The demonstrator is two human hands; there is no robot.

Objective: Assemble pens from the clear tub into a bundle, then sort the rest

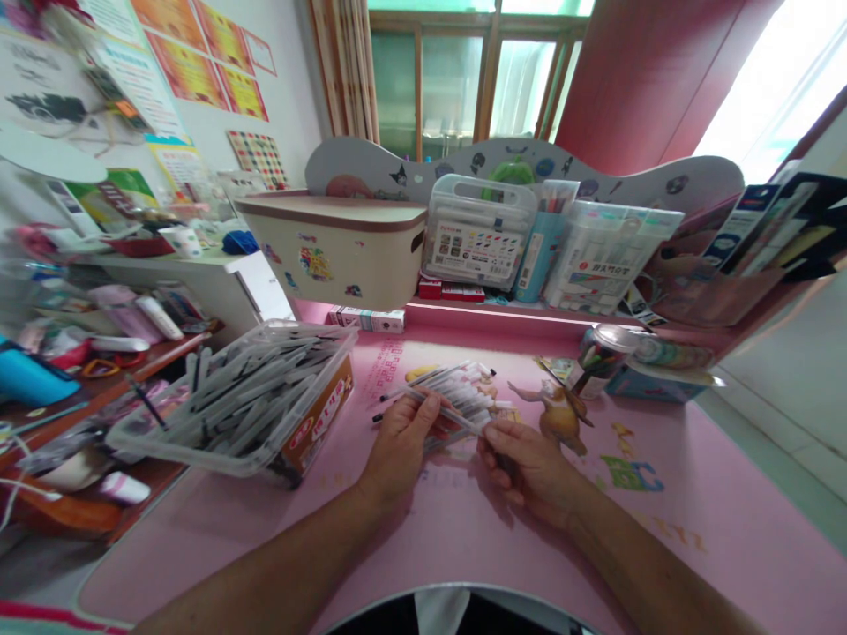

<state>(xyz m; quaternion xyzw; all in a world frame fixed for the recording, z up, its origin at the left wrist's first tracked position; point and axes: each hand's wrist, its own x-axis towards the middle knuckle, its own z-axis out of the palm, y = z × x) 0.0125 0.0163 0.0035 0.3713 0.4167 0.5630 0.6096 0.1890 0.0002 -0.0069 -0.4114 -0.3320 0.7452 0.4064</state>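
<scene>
Between my two hands is a slim whitish pen (456,416), held slantwise above the desk. My left hand (403,434) pinches its upper left end between thumb and fingers. At the lower right end, my right hand (526,463) grips it, fingers curled under and partly hidden. Just behind my hands lies a loose pile of white pens (467,384) with dark tips, spread on the pink desk (423,547). To the left stands a clear plastic box (248,463) heaped with many grey translucent pens (251,388).
A lidded cream storage bin (337,256), a clear marker case (480,234) and another marker box (612,260) line the shelf behind. Pens stand in a jar (605,353) at the right back. A cluttered side shelf (159,362) is at the left.
</scene>
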